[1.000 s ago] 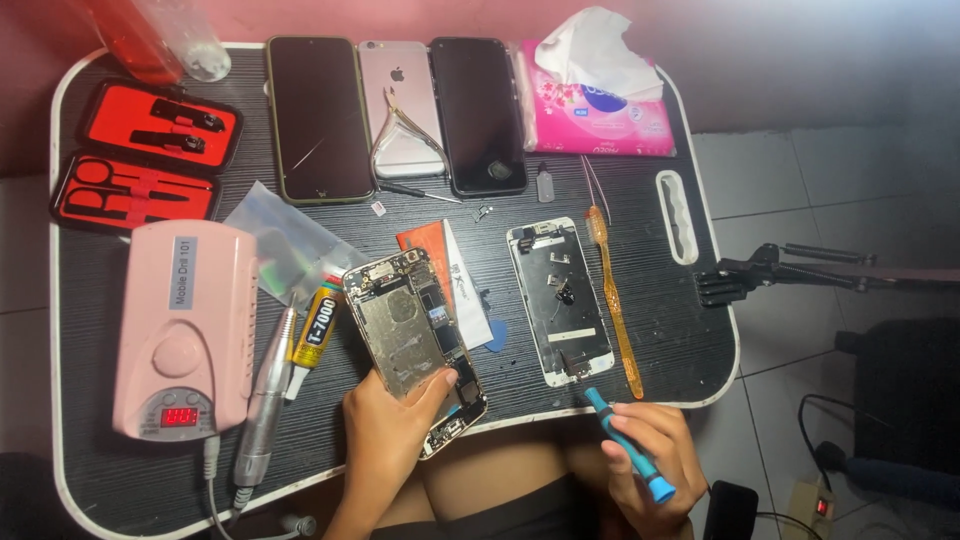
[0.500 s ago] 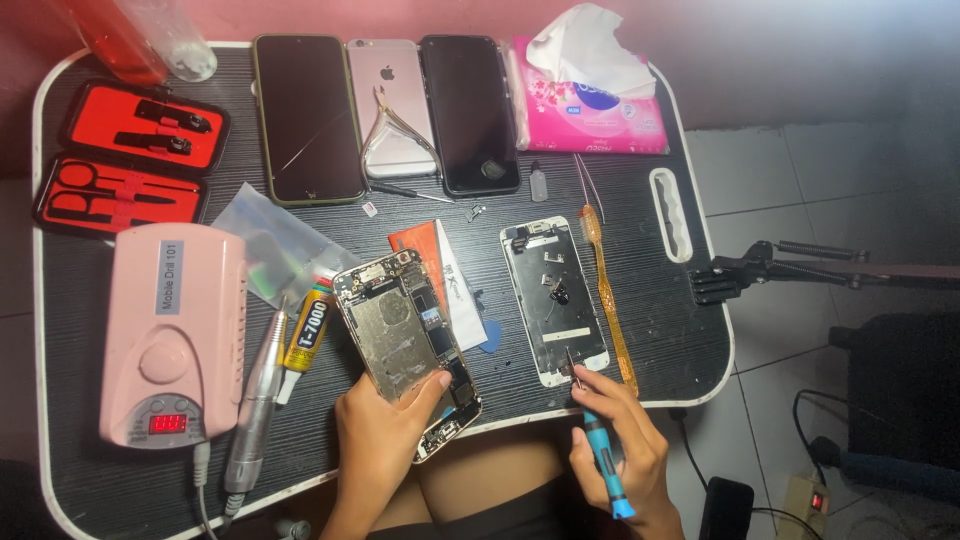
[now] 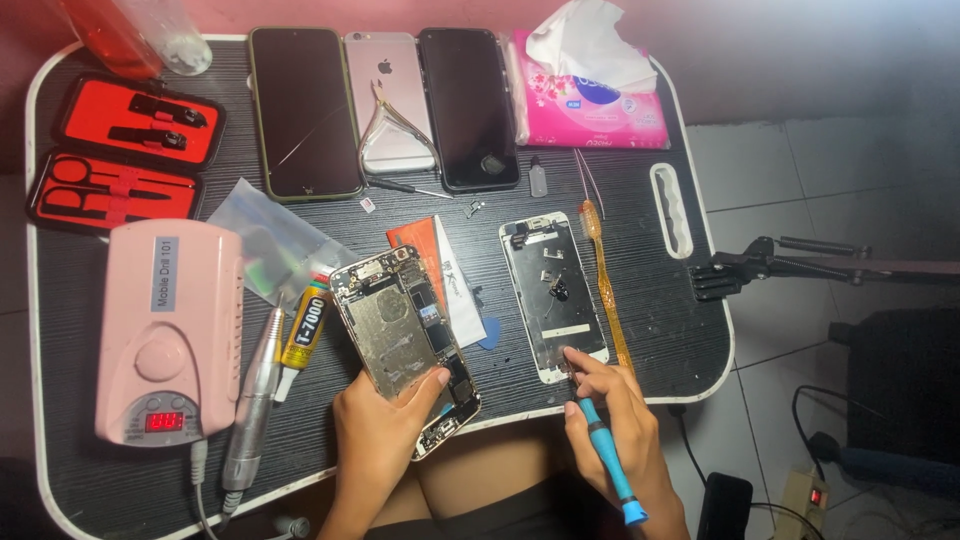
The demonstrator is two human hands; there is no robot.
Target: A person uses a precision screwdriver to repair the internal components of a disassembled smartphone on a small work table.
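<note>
Black bench (image 3: 120,470), rounded corners, white rim. Landmark: the opened phone chassis (image 3: 405,340), lying tilted near the front edge, internals up.

- Left hand (image 3: 385,440): at the chassis's lower end, fingers curled around its lower part, thumb pressed on the inner plate, gripping it.
- Right hand (image 3: 610,420): right of the chassis; fingers pinched around a blue-handled screwdriver (image 3: 610,465), forefinger stretched to the lower end of the detached screen assembly (image 3: 553,295). Whether the tip touches cannot be told.
- Screen assembly: flat, inner side up, right of the chassis, apart from it.
- Orange toothbrush (image 3: 605,290): just right of the screen assembly.
- Glue tube (image 3: 303,330), yellow and black: just left of the chassis.
- Pink drill controller (image 3: 165,330) with its grey handpiece (image 3: 252,400): further left.
- Red tool case (image 3: 125,160): open, far left and behind.
- Three phones (image 3: 385,105) in a row, nippers (image 3: 393,125) on the middle one: behind the chassis.
- Pink tissue pack (image 3: 595,100): behind, to the right.
</note>
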